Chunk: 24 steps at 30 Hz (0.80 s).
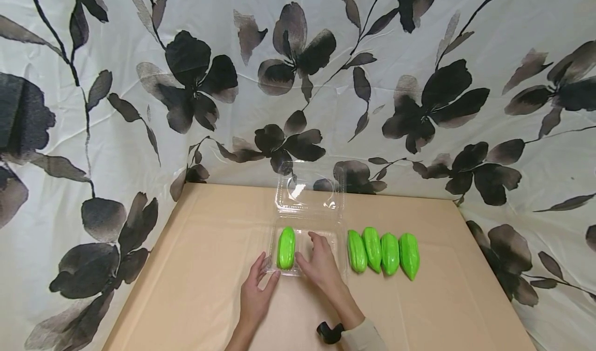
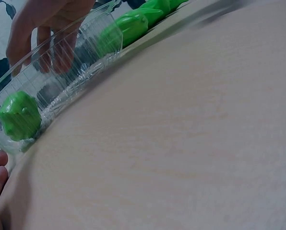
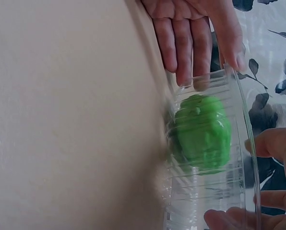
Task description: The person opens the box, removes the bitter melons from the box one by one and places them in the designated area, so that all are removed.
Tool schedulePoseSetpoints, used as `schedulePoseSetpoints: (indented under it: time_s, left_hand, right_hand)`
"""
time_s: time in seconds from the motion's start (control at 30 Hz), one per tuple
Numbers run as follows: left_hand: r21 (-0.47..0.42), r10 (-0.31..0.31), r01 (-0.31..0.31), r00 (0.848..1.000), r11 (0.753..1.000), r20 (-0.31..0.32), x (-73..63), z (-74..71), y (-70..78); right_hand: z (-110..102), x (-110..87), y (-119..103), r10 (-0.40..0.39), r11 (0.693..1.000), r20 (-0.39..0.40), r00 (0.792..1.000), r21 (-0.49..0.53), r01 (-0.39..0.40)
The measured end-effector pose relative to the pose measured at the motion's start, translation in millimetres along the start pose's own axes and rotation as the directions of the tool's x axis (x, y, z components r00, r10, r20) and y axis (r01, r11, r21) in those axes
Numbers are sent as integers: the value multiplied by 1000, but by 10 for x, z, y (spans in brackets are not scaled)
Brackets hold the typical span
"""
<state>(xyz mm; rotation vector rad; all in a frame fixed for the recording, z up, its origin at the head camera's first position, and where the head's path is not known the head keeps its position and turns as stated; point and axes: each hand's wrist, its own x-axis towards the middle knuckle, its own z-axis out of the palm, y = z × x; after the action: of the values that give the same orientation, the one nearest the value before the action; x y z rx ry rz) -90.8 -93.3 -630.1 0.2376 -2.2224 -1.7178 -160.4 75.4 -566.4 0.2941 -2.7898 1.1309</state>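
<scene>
A clear hinged plastic container (image 1: pixel 307 275) lies on the table with its lid (image 1: pixel 309 201) raised at the back. One shiny green toy cucumber (image 1: pixel 286 247) rests lengthwise along the left side of its base. My left hand (image 1: pixel 256 291) is at the container's front left corner, fairly straight fingers against the outer wall and the thumb by the rim in the right wrist view. Over the base, right of the cucumber, is my right hand (image 1: pixel 322 263), fingers spread and reaching down past the rim. It holds nothing. Left wrist view: its fingers (image 2: pixel 64 50) show through the clear wall.
Several more green toy cucumbers (image 1: pixel 390 253) lie side by side on the table right of the container. A tan cloth (image 1: pixel 209 237) covers the tabletop. White fabric with dark flowers (image 1: pixel 354 103) hangs behind it and at both sides.
</scene>
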Motion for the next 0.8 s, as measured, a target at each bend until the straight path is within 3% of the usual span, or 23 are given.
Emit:
schedulePoseSetpoints:
  time_s: [0.3, 0.8]
  left_hand:
    - [-6, 25, -25, 1000, 1000, 13, -30, -80, 317]
    - [-14, 32, -32, 999, 999, 11, -28, -78, 322]
  right_hand:
    - [68, 15, -6, 6, 1000, 12, 1000, -16, -5]
    - [103, 44, -38, 0, 999, 47, 999, -38, 2]
